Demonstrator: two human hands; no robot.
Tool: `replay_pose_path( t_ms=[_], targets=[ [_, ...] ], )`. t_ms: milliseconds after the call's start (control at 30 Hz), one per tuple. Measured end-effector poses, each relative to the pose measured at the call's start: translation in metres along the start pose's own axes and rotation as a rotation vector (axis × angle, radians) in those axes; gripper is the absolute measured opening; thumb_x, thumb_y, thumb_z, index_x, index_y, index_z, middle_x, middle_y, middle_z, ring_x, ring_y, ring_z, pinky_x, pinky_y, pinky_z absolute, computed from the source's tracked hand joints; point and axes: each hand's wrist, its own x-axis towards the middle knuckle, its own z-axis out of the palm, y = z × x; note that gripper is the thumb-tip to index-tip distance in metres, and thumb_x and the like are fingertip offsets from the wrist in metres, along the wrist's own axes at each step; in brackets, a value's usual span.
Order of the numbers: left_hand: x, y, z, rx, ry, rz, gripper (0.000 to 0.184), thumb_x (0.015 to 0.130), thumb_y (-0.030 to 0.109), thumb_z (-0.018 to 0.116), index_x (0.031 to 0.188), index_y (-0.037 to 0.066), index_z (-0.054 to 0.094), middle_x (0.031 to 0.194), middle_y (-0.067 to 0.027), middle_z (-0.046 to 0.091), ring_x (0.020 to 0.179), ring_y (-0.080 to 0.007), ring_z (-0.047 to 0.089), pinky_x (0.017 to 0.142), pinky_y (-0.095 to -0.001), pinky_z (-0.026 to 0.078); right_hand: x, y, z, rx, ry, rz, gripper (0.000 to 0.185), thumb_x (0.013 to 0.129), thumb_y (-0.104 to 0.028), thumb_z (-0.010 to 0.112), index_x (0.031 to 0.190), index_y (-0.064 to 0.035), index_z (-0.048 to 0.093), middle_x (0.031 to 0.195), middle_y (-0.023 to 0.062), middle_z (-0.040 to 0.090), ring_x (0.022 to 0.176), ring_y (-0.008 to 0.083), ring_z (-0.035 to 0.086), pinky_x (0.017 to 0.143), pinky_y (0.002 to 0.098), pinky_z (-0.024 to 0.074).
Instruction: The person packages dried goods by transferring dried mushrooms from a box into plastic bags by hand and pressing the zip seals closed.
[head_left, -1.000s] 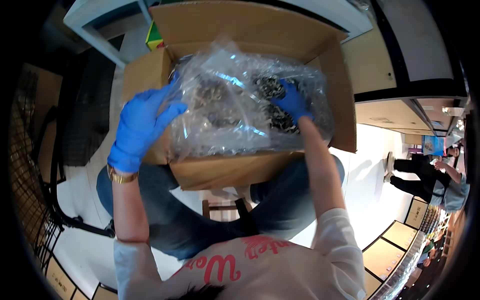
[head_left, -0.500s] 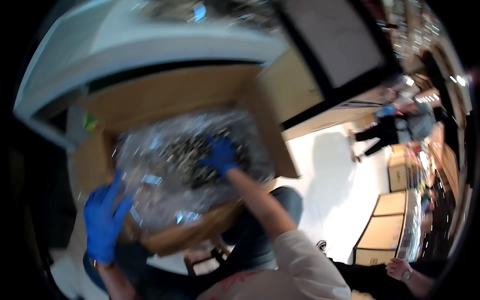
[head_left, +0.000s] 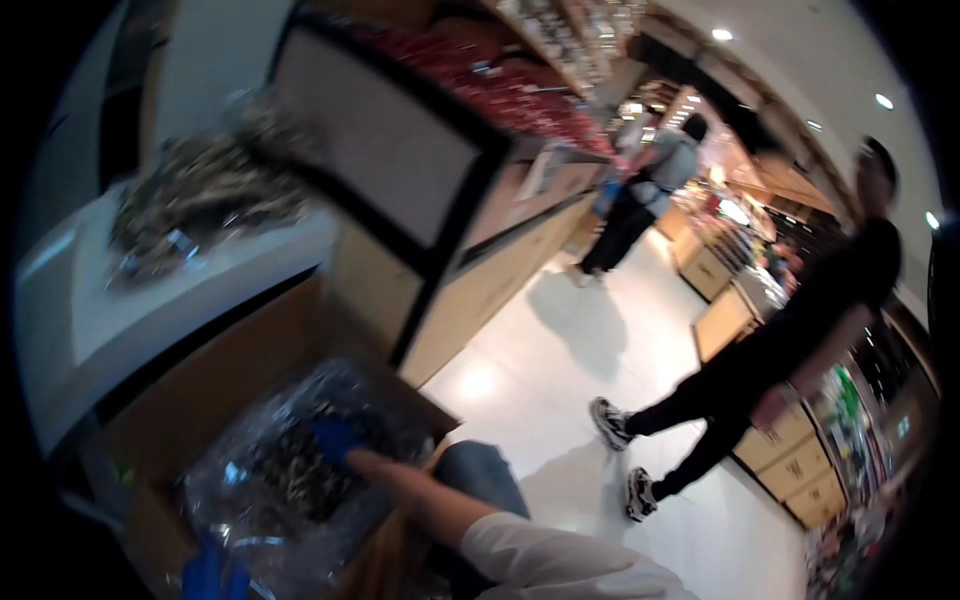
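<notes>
1. The fingers of the blue-gloved right hand (head_left: 336, 440) were touching the dark, pale-flecked loose pieces (head_left: 290, 480); blur hid whether they were spread or pinching any, so that could not be told.
2. The fingers of the blue-gloved left hand (head_left: 212, 575) stood apart with nothing visibly pinched; the bottom of the view cut off the rest of that hand.
3. The pieces lay in a clear plastic bag (head_left: 220, 475) inside a cardboard carton (head_left: 215, 375). From the right fingers, most of them spread leftward and towards the carton's near edge.
4. The bag's long axis seemed to follow the carton's far wall. The right hand, in the carton's right half, was nearer the pieces; the left was by the near left corner.
5. Past the carton's far edge, another bag of brownish pieces (head_left: 210, 195) sat on a white worktop (head_left: 75, 290), close to its front edge.
6. To the right stood a black-edged display counter (head_left: 500, 310), then a person in black (head_left: 830, 280) on the pale floor.
7. Beige drawers (head_left: 795, 465) beyond bore small dark marks, too blurred to read; no brand was legible.
</notes>
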Motion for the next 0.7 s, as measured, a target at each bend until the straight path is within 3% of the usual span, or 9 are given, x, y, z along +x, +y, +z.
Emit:
replay_pose_path(
  t_ms=[33, 100, 133, 200, 300, 333, 400, 500, 700],
  targets=[
    [-0.003, -0.011, 0.003, 0.078, -0.006, 0.098, 0.035, 0.092, 0.025, 0.057, 0.120, 0.004, 0.060, 0.110, -0.0185, 0.063, 0.099, -0.0356, 0.059, 0.085, -0.0421, 0.047, 0.015, 0.036, 0.062, -0.004, 0.128, -0.037, 0.056, 0.081, -0.021, 0.062, 0.134, -0.0109, 0.047, 0.123, 0.0202, 0.055, 0.112, 0.0384, 0.053, 0.096, 0.0458, 0.0421],
    [0.004, -0.016, 0.000, 0.144, -0.005, 0.210, 0.038, 0.092, 0.027, 0.057, 0.122, 0.004, 0.059, 0.110, -0.0193, 0.063, 0.099, -0.0366, 0.059, 0.084, -0.0428, 0.047, 0.026, 0.035, 0.064, 0.367, -0.226, 0.393, 0.046, 0.087, -0.011, 0.049, 0.133, -0.0098, 0.047, 0.125, 0.0202, 0.054, 0.113, 0.0375, 0.053, 0.099, 0.0442, 0.0409],
    [0.002, -0.008, -0.005, 0.149, -0.023, 0.121, 0.038, 0.092, 0.028, 0.057, 0.121, 0.003, 0.059, 0.110, -0.0199, 0.063, 0.098, -0.0371, 0.059, 0.083, -0.0433, 0.048, 0.013, 0.019, 0.040, 0.356, -0.218, 0.401, 0.046, 0.087, -0.011, 0.049, 0.133, -0.0098, 0.047, 0.125, 0.0202, 0.054, 0.113, 0.0375, 0.053, 0.099, 0.0442, 0.0409],
    [0.002, -0.009, -0.006, 0.145, -0.004, 0.075, 0.039, 0.092, 0.030, 0.058, 0.119, 0.002, 0.059, 0.109, -0.0212, 0.063, 0.095, -0.0380, 0.061, 0.081, -0.0444, 0.048, -0.021, -0.018, -0.020, 0.231, -0.085, 0.152, 0.035, 0.086, -0.023, 0.054, 0.115, -0.0050, 0.061, 0.115, 0.0209, 0.061, 0.107, 0.0370, 0.058, 0.090, 0.0435, 0.0475],
    [0.001, -0.012, -0.003, 0.169, -0.032, 0.066, 0.038, 0.092, 0.029, 0.057, 0.118, 0.001, 0.060, 0.107, -0.0214, 0.064, 0.094, -0.0385, 0.060, 0.081, -0.0442, 0.048, -0.038, -0.022, -0.027, 0.055, 0.081, -0.064, 0.051, 0.073, -0.017, 0.069, 0.121, -0.0063, 0.056, 0.117, 0.0195, 0.061, 0.107, 0.0362, 0.059, 0.090, 0.0440, 0.0481],
    [0.001, -0.009, -0.002, 0.177, -0.030, 0.054, 0.038, 0.092, 0.029, 0.057, 0.118, 0.001, 0.060, 0.107, -0.0214, 0.064, 0.094, -0.0385, 0.060, 0.081, -0.0442, 0.048, -0.039, -0.025, -0.033, 0.063, 0.077, -0.074, 0.051, 0.073, -0.017, 0.069, 0.121, -0.0063, 0.056, 0.117, 0.0195, 0.061, 0.107, 0.0362, 0.059, 0.090, 0.0440, 0.0481],
    [0.002, 0.002, -0.001, 0.134, -0.042, 0.029, 0.037, 0.092, 0.028, 0.058, 0.118, 0.002, 0.060, 0.107, -0.0215, 0.063, 0.095, -0.0392, 0.060, 0.083, -0.0444, 0.048, -0.037, -0.044, -0.087, 0.200, -0.294, 0.184, 0.074, 0.061, -0.012, 0.077, 0.130, -0.0079, 0.049, 0.121, 0.0183, 0.059, 0.110, 0.0345, 0.058, 0.092, 0.0434, 0.0477],
    [0.003, 0.009, -0.005, 0.189, -0.083, 0.039, 0.038, 0.091, 0.028, 0.058, 0.119, 0.003, 0.059, 0.109, -0.0217, 0.062, 0.097, -0.0391, 0.058, 0.084, -0.0445, 0.047, -0.032, -0.054, -0.105, 0.362, -0.473, 0.317, 0.074, 0.064, -0.014, 0.076, 0.132, -0.0095, 0.047, 0.123, 0.0184, 0.058, 0.113, 0.0344, 0.056, 0.094, 0.0418, 0.0466],
    [0.000, 0.005, 0.001, 0.146, -0.093, 0.022, 0.041, 0.089, 0.030, 0.060, 0.123, 0.007, 0.058, 0.112, -0.0181, 0.062, 0.102, -0.0369, 0.056, 0.087, -0.0439, 0.046, -0.030, -0.036, -0.060, 0.510, -0.431, 0.101, 0.081, 0.058, -0.027, 0.082, 0.130, -0.0073, 0.048, 0.119, 0.0229, 0.058, 0.109, 0.0379, 0.057, 0.092, 0.0428, 0.0469]
  ],
)
